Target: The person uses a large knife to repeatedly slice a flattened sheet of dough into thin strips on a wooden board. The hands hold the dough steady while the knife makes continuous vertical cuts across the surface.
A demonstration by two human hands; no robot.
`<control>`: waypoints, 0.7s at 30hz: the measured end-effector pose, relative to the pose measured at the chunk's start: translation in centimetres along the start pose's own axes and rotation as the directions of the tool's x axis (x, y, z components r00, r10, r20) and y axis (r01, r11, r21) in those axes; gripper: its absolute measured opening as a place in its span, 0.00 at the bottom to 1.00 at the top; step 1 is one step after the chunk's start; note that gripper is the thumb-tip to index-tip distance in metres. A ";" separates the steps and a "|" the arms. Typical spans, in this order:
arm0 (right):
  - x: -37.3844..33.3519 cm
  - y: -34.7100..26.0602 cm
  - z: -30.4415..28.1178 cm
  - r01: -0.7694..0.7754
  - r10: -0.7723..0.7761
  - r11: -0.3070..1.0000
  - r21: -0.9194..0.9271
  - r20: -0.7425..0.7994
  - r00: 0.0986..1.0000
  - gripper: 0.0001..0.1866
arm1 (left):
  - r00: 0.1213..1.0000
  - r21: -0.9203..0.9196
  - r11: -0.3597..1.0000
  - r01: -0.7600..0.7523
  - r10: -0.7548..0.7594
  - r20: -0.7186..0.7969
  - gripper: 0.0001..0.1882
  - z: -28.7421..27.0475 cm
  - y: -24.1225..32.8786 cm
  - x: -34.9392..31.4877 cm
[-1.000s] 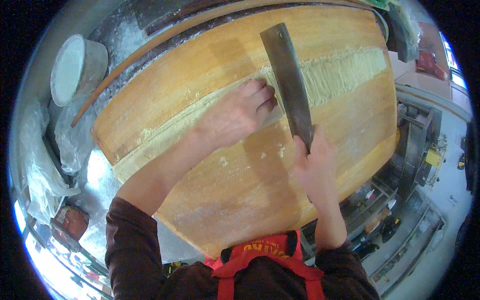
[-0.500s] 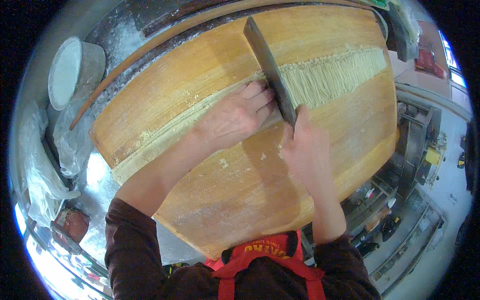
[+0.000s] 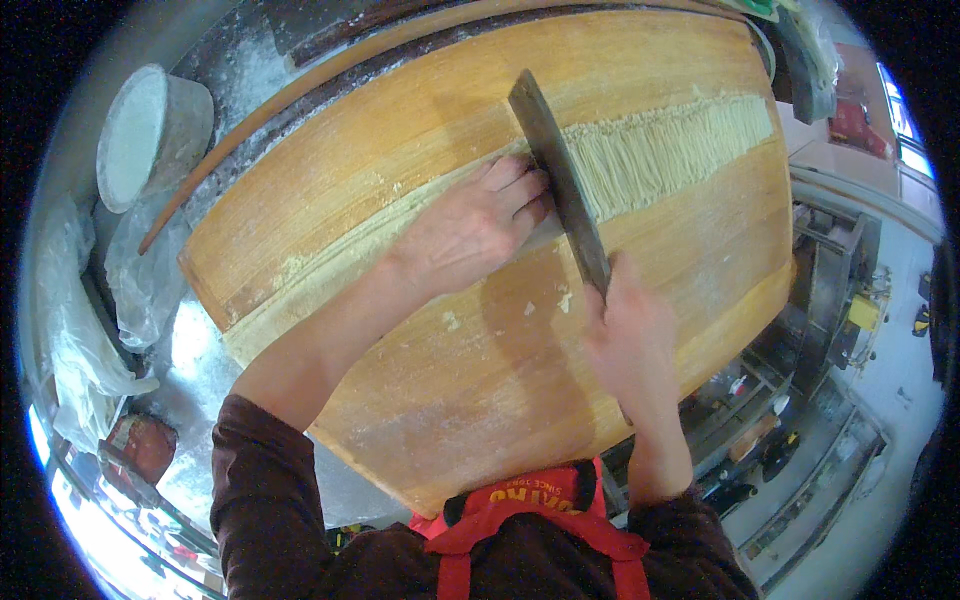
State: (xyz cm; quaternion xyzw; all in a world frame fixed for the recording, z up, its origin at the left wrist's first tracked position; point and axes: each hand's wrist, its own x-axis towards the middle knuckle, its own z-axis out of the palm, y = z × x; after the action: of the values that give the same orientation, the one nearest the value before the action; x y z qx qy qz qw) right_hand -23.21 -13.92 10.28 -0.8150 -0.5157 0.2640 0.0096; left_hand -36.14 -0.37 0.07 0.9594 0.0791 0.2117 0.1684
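My right hand (image 3: 635, 330) is wrapped around the handle of a long, broad-bladed knife (image 3: 562, 175), whose blade slants away from me across the dough. To the left of the blade, my left hand (image 3: 470, 225) rests with bent fingers on a long folded strip of pale dough (image 3: 285, 300), fingertips close beside the steel. The strip runs from the near-left edge of the board up under that hand, which hides part of it. Right of the knife lies a row of thin cut noodles (image 3: 680, 155), side by side.
Dough crumbs and flour dust the large wooden board (image 3: 440, 400). Behind it lies a long wooden rolling pin (image 3: 300, 90). A tub of white powder (image 3: 135, 140) and plastic bags (image 3: 85, 320) are at the left; metal shelving (image 3: 825, 290) stands to the right.
The knife and my right hand have moved toward me and slightly right, so the blade's far tip sits nearer. My left hand has hardly moved on the dough.
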 end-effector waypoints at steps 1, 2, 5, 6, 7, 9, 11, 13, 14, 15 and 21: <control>0.7 -0.3 0.1 0.008 -0.007 1.000 -0.024 0.007 1.000 0.10 | 1.000 0.001 1.000 0.000 0.000 -0.004 0.18 0.0 0.0 -0.1; 1.4 -0.6 0.3 0.003 -0.003 1.000 -0.018 -0.016 1.000 0.10 | 1.000 0.002 1.000 -0.001 0.001 -0.007 0.18 0.0 0.0 0.0; 3.0 -0.8 0.8 0.009 -0.006 0.999 0.037 -0.077 0.997 0.10 | 1.000 0.009 1.000 -0.004 0.004 0.007 0.18 -0.1 0.1 0.1; 3.2 -0.2 1.1 0.025 -0.017 0.997 0.079 -0.093 0.996 0.10 | 1.000 0.013 1.000 -0.004 0.003 0.027 0.18 -0.2 0.1 0.1; 3.2 0.3 1.2 0.040 -0.027 0.992 0.121 -0.109 0.994 0.10 | 0.999 0.016 1.000 -0.004 0.004 0.046 0.18 -0.3 0.1 0.0; 2.1 0.9 1.2 0.105 -0.088 0.990 0.095 -0.170 0.981 0.10 | 1.000 0.017 1.000 0.009 -0.009 0.004 0.17 -0.4 0.2 0.0; 0.7 0.8 1.0 0.106 -0.093 0.991 0.076 -0.152 0.984 0.10 | 1.000 0.010 1.000 0.018 -0.018 -0.010 0.16 -0.3 0.2 -0.1; -0.4 0.1 0.5 0.045 -0.041 0.997 0.063 -0.056 0.998 0.10 | 1.000 -0.003 1.000 0.025 -0.025 0.005 0.16 0.0 0.0 -0.3; -0.6 0.0 0.4 0.036 -0.033 0.997 0.062 -0.045 0.998 0.10 | 1.000 0.000 1.000 0.018 -0.018 0.002 0.16 0.1 0.0 -0.3; -0.7 -0.1 0.2 0.027 -0.025 0.998 0.062 -0.033 0.999 0.10 | 1.000 0.003 1.000 0.011 -0.011 0.000 0.16 0.1 -0.1 -0.3; 2.0 -1.1 0.8 0.026 -0.025 1.000 0.017 -0.080 0.996 0.09 | 0.999 -0.012 1.000 0.013 -0.014 -0.029 0.16 -0.1 0.0 -0.2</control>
State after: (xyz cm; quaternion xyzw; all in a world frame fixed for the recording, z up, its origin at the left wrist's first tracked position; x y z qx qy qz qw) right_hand -23.85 -11.92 9.13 -0.8182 -0.5227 0.2358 0.0410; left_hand -36.32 -0.40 0.07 0.9547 0.0869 0.2251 0.1742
